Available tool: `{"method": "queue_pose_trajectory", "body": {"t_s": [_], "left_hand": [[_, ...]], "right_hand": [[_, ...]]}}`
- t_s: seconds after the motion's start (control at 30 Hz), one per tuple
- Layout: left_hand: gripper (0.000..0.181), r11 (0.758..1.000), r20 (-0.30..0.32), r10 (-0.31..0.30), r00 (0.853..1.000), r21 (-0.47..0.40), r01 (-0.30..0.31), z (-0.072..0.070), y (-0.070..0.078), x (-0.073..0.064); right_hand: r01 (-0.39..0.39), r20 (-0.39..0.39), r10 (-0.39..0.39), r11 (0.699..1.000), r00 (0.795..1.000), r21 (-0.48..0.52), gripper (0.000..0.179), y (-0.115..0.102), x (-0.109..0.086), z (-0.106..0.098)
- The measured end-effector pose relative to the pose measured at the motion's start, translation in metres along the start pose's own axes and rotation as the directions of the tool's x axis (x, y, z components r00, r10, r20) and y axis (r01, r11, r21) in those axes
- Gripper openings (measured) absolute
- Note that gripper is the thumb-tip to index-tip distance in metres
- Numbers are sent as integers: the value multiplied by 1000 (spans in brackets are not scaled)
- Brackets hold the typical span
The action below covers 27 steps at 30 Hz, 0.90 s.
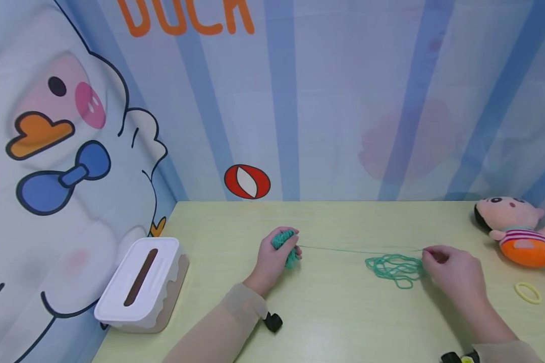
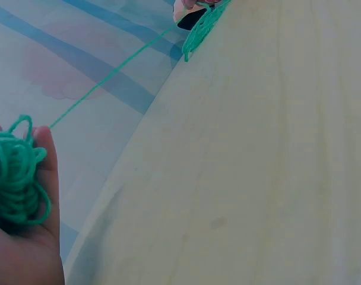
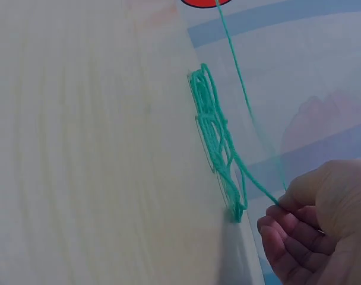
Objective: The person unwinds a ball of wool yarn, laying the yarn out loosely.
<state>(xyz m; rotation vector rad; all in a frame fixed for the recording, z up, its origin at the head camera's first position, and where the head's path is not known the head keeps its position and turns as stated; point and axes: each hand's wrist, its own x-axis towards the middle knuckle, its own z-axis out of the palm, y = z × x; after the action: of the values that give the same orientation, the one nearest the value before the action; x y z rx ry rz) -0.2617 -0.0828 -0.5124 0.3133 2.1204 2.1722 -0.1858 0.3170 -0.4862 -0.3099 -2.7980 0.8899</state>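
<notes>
Blue-striped cloth (image 1: pixel 327 101) is hanging behind a pale wood-grained table (image 1: pixel 336 312), with a white-lidded tissue box (image 1: pixel 154 277) sitting at the lower left of the frame and a plush doll (image 1: pixel 522 242) lying at the far right. Near the centre, the person's left hand (image 1: pixel 271 259) is grasping a bundle of green yarn (image 1: pixel 283 241), its fingers wrapping round the turns. One strand (image 2: pixel 112 76) is running almost straight from there to the right hand (image 1: pixel 458 272), right of centre, where thumb and fingertips are pinching it. Loose yarn loops (image 3: pixel 210 127) are lying just beside that hand, and another length is leading from them into the same pinch. With the bundle hiding part of the palm, I cannot quite tell how tightly the left fingers are squeezing.

From where I am standing, the yarn is looking light, soft and limp, hardly slippery or fragile, but probably tangling readily. Its bundle is likely asking for a loose whole-hand hold around the middle; the strand, for a light pinch close to the loops.
</notes>
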Motion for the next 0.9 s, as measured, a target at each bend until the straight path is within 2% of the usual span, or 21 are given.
{"method": "queue_pose_trajectory", "body": {"t_s": [0.1, 0.27, 0.33, 0.4, 0.47, 0.57, 0.63, 0.7, 0.8, 0.9], "left_hand": [[38, 1000, -16, -9, 1000, -19, 8, 1, -1, 1], [38, 1000, -19, -14, 1000, 11, 14, 1, -2, 1], [38, 1000, -12, -13, 1000, 13, 13, 1, -2, 1], [38, 1000, 2, -8, 1000, 5, 8, 1, -1, 1], [39, 1000, 14, 0, 1000, -3, 0, 0, -1, 1], [41, 1000, 28, 10, 1000, -13, -9, 0, -1, 1], [43, 1000, 37, 10, 999, -18, -9, -1, -1, 0], [44, 1000, 51, 6, 999, -16, -6, -1, -2, 0], [46, 1000, 69, 5, 998, -15, -4, -1, -2, -1], [46, 1000, 78, 9, 997, -14, -8, 0, -2, -1]], "right_hand": [[10, 45, -8, 999, 999, -36, 36, 2, 1, 0], [38, 130, -26, 995, 991, -90, 35, 3, 4, 2], [45, 140, -30, 994, 990, -100, 34, 3, 5, 3], [48, 122, -36, 995, 992, -92, 34, 0, 5, 5], [56, 70, -52, 997, 996, -54, 34, -7, 4, 9], [128, -33, -127, 991, 991, 38, 29, -27, 1, 18], [216, -72, -209, 972, 975, 96, 27, -45, -2, 27], [308, -74, -300, 941, 951, 138, 27, -63, -5, 37], [407, -13, -411, 896, 911, 181, 33, -87, -9, 54], [462, 61, -483, 862, 874, 209, 40, -107, -10, 72]]}}
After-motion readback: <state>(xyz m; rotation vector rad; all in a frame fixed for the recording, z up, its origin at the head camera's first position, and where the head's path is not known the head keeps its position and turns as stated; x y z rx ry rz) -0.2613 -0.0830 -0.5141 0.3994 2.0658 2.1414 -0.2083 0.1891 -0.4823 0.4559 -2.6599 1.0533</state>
